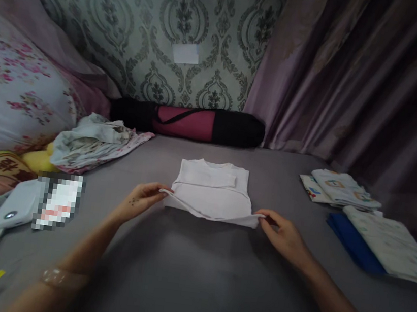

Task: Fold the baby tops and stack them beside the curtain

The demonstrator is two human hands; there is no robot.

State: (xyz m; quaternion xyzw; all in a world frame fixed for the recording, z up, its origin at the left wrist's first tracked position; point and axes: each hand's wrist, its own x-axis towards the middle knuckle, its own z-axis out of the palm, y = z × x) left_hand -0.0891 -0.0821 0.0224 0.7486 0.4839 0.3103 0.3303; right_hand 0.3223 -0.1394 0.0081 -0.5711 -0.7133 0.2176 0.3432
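Observation:
A small white shirt (pixel 211 189) lies flat on the grey bed sheet (pixel 185 270), sleeves folded in, neck toward the wall. My left hand (pixel 141 199) pinches the shirt's near left corner. My right hand (pixel 284 235) pinches the near right corner. The bottom hem is lifted slightly off the sheet between both hands.
A heap of crumpled clothes (pixel 95 143) lies at the left by a floral pillow (pixel 13 89). Folded clothes (pixel 338 189) and a blue and white stack (pixel 384 245) lie at the right. A black and pink roll (pixel 186 121) rests against the wall. A power bank (pixel 19 205) and cables sit at near left.

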